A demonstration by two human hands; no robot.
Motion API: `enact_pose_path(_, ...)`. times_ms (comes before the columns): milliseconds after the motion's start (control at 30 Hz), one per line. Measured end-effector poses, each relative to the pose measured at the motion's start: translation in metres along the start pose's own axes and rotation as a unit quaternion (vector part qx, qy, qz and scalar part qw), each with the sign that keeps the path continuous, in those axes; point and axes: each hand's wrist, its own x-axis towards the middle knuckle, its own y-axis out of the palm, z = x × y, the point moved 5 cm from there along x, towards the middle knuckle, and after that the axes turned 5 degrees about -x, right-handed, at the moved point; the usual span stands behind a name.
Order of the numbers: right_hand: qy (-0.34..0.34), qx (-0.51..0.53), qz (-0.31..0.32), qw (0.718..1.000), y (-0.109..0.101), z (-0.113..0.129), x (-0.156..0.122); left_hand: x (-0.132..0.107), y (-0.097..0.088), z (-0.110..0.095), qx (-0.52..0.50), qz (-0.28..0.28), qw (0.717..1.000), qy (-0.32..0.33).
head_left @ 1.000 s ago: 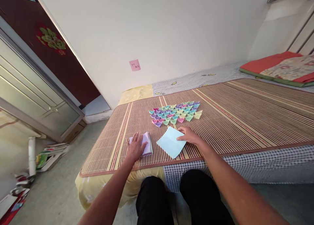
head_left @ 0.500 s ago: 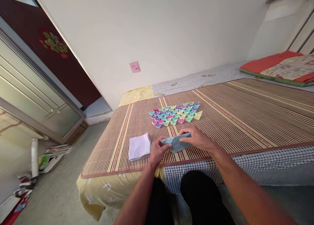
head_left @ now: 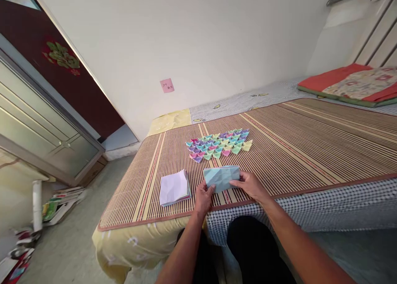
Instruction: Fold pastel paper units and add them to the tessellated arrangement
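Observation:
Between my two hands is a light blue sheet of paper (head_left: 222, 178), creased and folded into a wide rectangle, held just above the mat. My left hand (head_left: 204, 196) pinches its lower left corner, thumb in front. At the right edge my right hand (head_left: 250, 185) grips it with the thumb on the near face; the fingers behind are partly hidden. Left of my left hand lies a stack of square paper (head_left: 174, 188) with a pale lilac sheet on top. Beyond the blue paper stand rows of small folded paper boats (head_left: 218, 145) in several pastel colours.
A striped bamboo mat (head_left: 279, 151) covers the bed. A folded red and floral quilt (head_left: 350, 83) lies at the far right. A pink note (head_left: 167, 85) is stuck on the wall. Magazines (head_left: 63, 203) lie on the floor at left.
The blue paper has gone from a tilted shape with a slanting edge to a flat, upright rectangle facing me. My right hand has moved from its top edge down to its right side.

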Motion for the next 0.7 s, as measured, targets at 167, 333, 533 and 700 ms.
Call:
enact_pose_path(167, 0.018, 0.004, -0.005, 1.0, 0.008, 0.0, -0.003, -0.014, -0.005, -0.002, 0.017, -0.031, 0.999, -0.007)
enact_pose_path(333, -0.002, -0.005, 0.026, 1.0, 0.058, 0.031, 0.014, -0.024, -0.065, -0.038, 0.082, -0.141, 0.987, 0.014)
enact_pose_path(533, -0.023, -0.034, 0.083, 0.996, 0.163, 0.051, 0.061, -0.016, -0.166, -0.079, 0.207, -0.281, 0.937, 0.014)
enact_pose_path(700, 0.014, -0.1, 0.065, 0.993, 0.192, 0.031, 0.074, -0.014, -0.206, -0.067, 0.292, -0.318, 0.901, -0.038)
